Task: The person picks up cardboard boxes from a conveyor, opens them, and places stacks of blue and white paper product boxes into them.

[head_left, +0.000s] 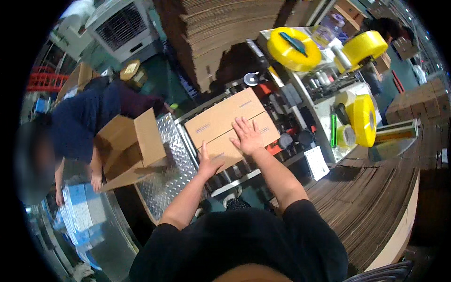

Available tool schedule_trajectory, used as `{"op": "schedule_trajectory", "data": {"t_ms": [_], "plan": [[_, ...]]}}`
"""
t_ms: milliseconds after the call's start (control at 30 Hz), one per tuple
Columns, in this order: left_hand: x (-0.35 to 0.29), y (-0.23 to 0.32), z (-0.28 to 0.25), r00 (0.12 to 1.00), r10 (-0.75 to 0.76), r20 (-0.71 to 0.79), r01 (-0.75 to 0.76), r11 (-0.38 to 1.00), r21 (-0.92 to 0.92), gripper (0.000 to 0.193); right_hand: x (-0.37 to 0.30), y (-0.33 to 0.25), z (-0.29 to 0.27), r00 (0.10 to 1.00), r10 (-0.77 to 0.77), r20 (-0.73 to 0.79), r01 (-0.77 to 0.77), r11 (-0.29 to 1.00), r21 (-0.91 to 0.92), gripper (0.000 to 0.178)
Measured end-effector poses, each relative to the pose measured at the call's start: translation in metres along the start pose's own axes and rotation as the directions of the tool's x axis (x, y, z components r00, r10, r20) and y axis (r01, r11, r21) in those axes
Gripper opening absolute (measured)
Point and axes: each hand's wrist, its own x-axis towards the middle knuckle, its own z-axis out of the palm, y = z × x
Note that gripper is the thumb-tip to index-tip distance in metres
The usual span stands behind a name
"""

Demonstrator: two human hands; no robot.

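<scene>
A closed brown cardboard box (217,115) lies on a roller conveyor in front of me, its two top flaps meeting at a seam. My right hand (247,137) rests flat on the top near the seam, fingers spread. At the near left edge of the box, my left hand (209,163) presses against the cardboard with its fingers apart. Neither hand grips anything. An open cardboard box (123,157) stands to the left on a diamond-patterned metal plate (170,157), with its flaps up and a co-worker beside it.
A co-worker in dark clothing (84,120) bends over the left side, near blue-and-white packs (79,214). Yellow tape rolls (291,60), a green cutter (333,129) and a small tape roll (346,136) sit on the machine at right. Stacked flat cardboard (366,202) fills the lower right.
</scene>
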Motion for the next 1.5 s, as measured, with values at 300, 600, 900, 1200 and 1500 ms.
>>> {"op": "schedule_trajectory", "data": {"t_ms": [300,600,900,1200,1500], "plan": [[0.058,0.051,0.086,0.997,0.074,0.004,-0.074,0.997,-0.025,0.118,-0.060,-0.008,-0.016,0.913,0.256,-0.318,-0.040,0.831,0.554,0.053],[0.039,0.086,0.051,0.871,0.410,0.271,-0.413,0.909,-0.049,0.097,-0.296,-0.030,-0.165,0.471,0.253,-0.845,-0.344,0.935,0.088,0.028],[-0.123,-0.160,-0.059,0.916,0.004,0.401,-0.094,0.974,0.206,0.057,-0.545,-0.056,-0.245,0.107,0.635,-0.765,-0.991,0.010,-0.131,0.056],[-0.176,-0.157,-0.170,0.946,0.156,0.283,-0.173,0.984,0.036,0.050,-0.568,-0.057,-0.222,0.022,0.428,-0.903,-0.987,0.155,0.050,0.039],[-0.222,-0.214,-0.271,0.963,0.242,0.118,-0.247,0.968,0.031,0.047,-0.572,-0.069,-0.291,0.375,0.719,-0.585,-0.920,0.213,-0.328,0.040]]}}
